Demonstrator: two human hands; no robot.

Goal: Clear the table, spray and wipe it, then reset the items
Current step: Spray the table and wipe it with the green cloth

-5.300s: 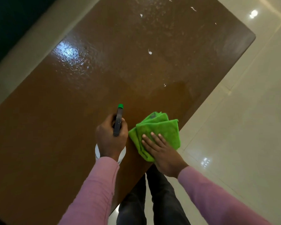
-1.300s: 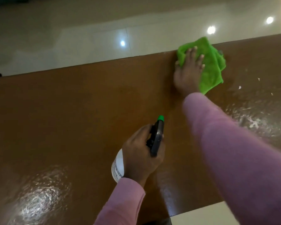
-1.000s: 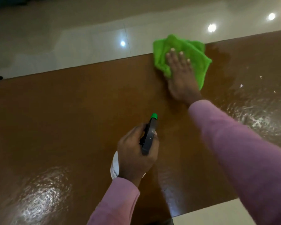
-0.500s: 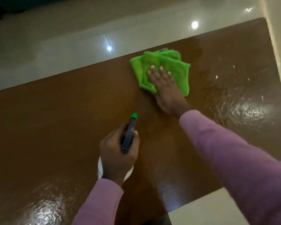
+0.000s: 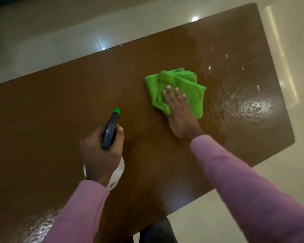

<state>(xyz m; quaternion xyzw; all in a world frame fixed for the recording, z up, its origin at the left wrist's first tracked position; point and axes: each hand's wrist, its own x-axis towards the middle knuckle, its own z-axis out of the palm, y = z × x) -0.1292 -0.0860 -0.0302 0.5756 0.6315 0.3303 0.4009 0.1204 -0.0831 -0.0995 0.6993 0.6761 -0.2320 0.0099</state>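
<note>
Head view, looking down on a brown table point(image 5: 60, 111) over a pale tiled floor point(image 5: 60, 41).

Right hand point(image 5: 179, 116): palm down on a folded green cloth point(image 5: 188, 85), fingers point(image 5: 168, 92) straight and slightly apart, pressing flat. The cloth lay on the tabletop toward the far right part, its layers fanned out beyond the fingertips. The heel of the hand sat on bare wood, just off the cloth's near edge.

Left hand point(image 5: 100, 151): fingers curled round the neck of a spray bottle point(image 5: 118, 170), thumb along the dark trigger head. The green nozzle point(image 5: 116, 111) pointed away from the person. The white body showed below the hand – whether its base touched the table could not be told.

Surface: wet sheen point(image 5: 253, 106) to the right of the cloth, near the table's right end, with a few white specks point(image 5: 209, 67) scattered beyond it. A second glossy patch point(image 5: 39, 228) sat at the near left edge. The middle of the table looked dull.

Both forearms wore pink sleeves point(image 5: 244, 190). Hands well apart – bottle near the person, cloth farther out.
</note>
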